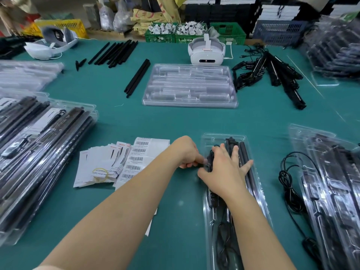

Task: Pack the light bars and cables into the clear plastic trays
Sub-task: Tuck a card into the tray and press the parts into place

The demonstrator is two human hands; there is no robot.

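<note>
A narrow clear plastic tray (pixel 259 184) lies lengthwise on the green table in front of me, holding black light bars (pixel 244 151) and a black cable (pixel 224 236). My right hand (pixel 226 168) lies flat with spread fingers on the bars and a black part at the tray's upper left. My left hand (pixel 188 152) is at the tray's left edge, fingers curled and pinching that edge beside the black part. An empty wide clear tray (pixel 190 86) sits farther back at centre.
Stacks of packed trays (pixel 39 145) lie at left, more packed trays (pixel 331 184) at right with a loose black cable (pixel 288 184). Paper cards and barcode labels (pixel 120 162) lie left of my hands. Loose black bars (pixel 115 52), cabled bars (pixel 272 75) and a white headset (pixel 206 52) sit at the back.
</note>
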